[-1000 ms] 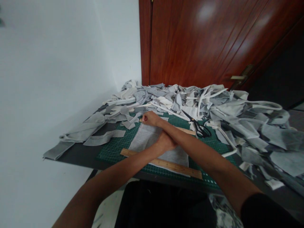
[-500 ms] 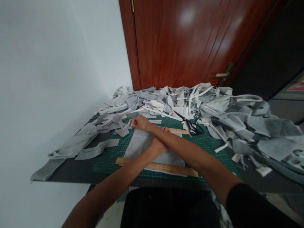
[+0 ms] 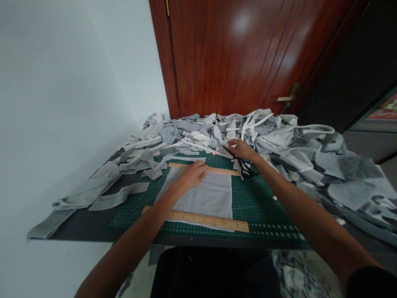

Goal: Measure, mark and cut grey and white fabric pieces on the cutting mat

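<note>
My left hand (image 3: 192,174) rests with its fingers stretched out across the far wooden ruler (image 3: 218,170) and the top edge of a grey cloth piece (image 3: 206,196). A second wooden ruler (image 3: 207,220) lies along the cloth's near edge. My right hand (image 3: 241,149) hovers at the black scissors (image 3: 247,169), its fingers loosely bent and apart near the blades. Whether it touches them I cannot tell. A small pink piece (image 3: 214,152) lies just left of the scissors' tip. Beyond the far ruler is a narrow grey cloth strip (image 3: 186,158).
Under the cloth is a green cutting mat (image 3: 257,203) on a dark table (image 3: 89,223). Heaped grey and white fabric scraps (image 3: 198,136) line the back and both sides. Behind stands a reddish wooden door (image 3: 223,58), with a white wall (image 3: 77,82) at left.
My right hand has swung from the far ruler's left end over to the scissors, uncrossing my arms. My left hand stays on the far ruler. The pink piece now shows on the mat.
</note>
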A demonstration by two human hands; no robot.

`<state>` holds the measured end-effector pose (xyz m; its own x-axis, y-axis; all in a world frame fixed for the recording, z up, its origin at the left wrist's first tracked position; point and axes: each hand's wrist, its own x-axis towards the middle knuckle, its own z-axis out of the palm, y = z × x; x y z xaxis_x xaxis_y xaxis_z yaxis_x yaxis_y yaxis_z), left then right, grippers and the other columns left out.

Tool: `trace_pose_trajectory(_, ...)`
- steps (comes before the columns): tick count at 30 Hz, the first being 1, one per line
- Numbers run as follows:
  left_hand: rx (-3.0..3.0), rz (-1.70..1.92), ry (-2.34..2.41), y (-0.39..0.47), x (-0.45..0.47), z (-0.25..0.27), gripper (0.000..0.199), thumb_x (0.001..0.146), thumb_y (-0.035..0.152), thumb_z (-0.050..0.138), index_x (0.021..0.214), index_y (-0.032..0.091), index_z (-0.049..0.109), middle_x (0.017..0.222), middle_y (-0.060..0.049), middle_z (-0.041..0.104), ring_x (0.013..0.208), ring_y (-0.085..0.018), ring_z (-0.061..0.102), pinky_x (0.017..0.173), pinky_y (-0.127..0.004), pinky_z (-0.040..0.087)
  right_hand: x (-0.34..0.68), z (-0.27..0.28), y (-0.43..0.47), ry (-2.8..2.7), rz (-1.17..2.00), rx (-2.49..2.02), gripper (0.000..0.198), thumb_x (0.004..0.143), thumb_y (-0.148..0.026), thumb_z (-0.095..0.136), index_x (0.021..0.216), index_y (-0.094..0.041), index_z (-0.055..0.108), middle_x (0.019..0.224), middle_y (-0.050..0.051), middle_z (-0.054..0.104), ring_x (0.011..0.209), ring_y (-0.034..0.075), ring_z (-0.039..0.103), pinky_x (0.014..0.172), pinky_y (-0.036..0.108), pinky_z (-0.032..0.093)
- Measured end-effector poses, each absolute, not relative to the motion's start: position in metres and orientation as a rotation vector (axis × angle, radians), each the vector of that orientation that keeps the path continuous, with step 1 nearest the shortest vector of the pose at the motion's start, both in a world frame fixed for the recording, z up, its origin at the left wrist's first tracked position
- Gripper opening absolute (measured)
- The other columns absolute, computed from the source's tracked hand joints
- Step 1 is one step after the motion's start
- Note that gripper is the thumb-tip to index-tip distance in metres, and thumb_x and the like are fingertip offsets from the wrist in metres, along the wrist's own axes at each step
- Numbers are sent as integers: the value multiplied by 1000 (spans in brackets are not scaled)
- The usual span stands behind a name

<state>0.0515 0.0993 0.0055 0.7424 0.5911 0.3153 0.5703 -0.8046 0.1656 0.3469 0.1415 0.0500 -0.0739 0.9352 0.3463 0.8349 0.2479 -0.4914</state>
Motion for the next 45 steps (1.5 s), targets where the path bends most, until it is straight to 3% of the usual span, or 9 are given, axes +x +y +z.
trace_pose_trajectory(6, 2786, 607, 976, 126, 30, -3, 22, 100, 16, 59, 116, 20, 74, 115, -8, 70, 115, -24, 62, 106, -38, 49, 411, 8, 78, -1894, 35, -1592, 19, 92, -25, 58, 99, -15, 74, 102, 15, 75, 94, 28, 71, 92, 41, 56)
trace_pose_trajectory(12, 2736, 629, 992, 140, 22, -6, 25, 100, 16, 58, 114, 19, 78, 110, -8, 73, 109, -24, 65, 102, -38, 52, 420, -23, 53, -2004, -92, -1631, 27, 99, -33, 55, 112, -15, 70, 108, 15, 71, 98, 28, 69, 93, 40, 55)
trace_pose_trajectory(19, 2741, 665, 981, 148, 17, -9, 28, 98, 14, 58, 117, 19, 78, 117, -9, 75, 113, -25, 66, 106, -40, 51, 401, -12, 36, -1902, -297, -1939, 38, 98, -33, 60, 127, -8, 63, 117, 22, 69, 112, 35, 65, 99, 44, 50)
trace_pose_trajectory(28, 2742, 635, 967, 151, 21, -4, 23, 99, 21, 58, 102, 19, 81, 101, -9, 76, 100, -25, 67, 96, -37, 52, 363, 11, 31, -2089, -99, -2110, 33, 104, -26, 53, 125, -6, 68, 126, 22, 70, 122, 31, 64, 108, 37, 44)
trace_pose_trajectory(34, 2727, 623, 982, 155, 23, -5, 22, 96, 16, 58, 97, 18, 80, 97, -9, 76, 94, -23, 68, 92, -35, 53, 366, 26, 52, -2130, -1, -2211, 26, 95, -17, 63, 115, -4, 73, 118, 25, 75, 115, 30, 71, 98, 31, 50)
trace_pose_trajectory(38, 2719, 628, 980, 155, 23, -6, 24, 95, 13, 57, 96, 18, 80, 96, -8, 75, 92, -22, 68, 92, -35, 53, 382, 38, 65, -2155, 43, -2256, 28, 86, -20, 73, 111, -9, 77, 119, 22, 76, 114, 31, 72, 93, 31, 52)
trace_pose_trajectory(42, 2706, 638, 966, 156, 24, -9, 26, 93, 12, 55, 93, 19, 80, 93, -8, 74, 91, -22, 66, 91, -35, 53, 405, 51, 64, -2182, 112, -2272, 12, 87, -25, 71, 90, -17, 80, 93, 11, 81, 94, 25, 77, 79, 26, 53)
trace_pose_trajectory(45, 2691, 648, 969, 157, 25, -12, 26, 91, 11, 55, 94, 19, 80, 93, -8, 73, 91, -22, 66, 92, -35, 53, 425, 61, 53, -2212, 175, -2235, 14, 88, -26, 67, 82, -19, 78, 77, 5, 78, 78, 20, 75, 70, 24, 50)
